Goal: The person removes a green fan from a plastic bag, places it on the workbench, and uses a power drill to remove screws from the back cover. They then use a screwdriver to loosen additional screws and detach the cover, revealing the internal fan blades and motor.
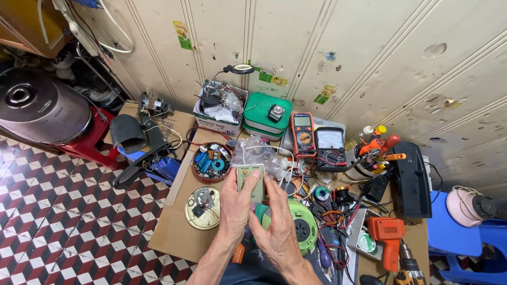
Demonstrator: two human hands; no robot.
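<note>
1. The left hand [236, 207] and the right hand [276, 228] both hold one small pale green flat plastic box [250, 181] with little round buttons on its front. It sits up in the air, in the middle of the low cardboard-topped work table [169, 232].
2. The left hand wraps its fingers around the left edge of the box. The right hand pinches the lower right edge with its fingertips.
3. To do this well, I think both hands should keep a soft, steady hold by the edges, so the buttons stay in view and the box does not slip into the mess under it.
4. Now the count, going left to right from the box.
5. Far left of the box: one big round silver cooker lid [37, 108] on the floor.
6. Left of the box: one round red tin of small parts [211, 161], and one flat gold round lid [202, 207] below it.
7. Just under the box: one green round cable reel [302, 226].
8. Right of the box, above: two meters, one orange-edged with a screen [302, 134] and one black with a dial face [330, 148].
9. Far right of the box: one orange power drill [390, 243].
</note>
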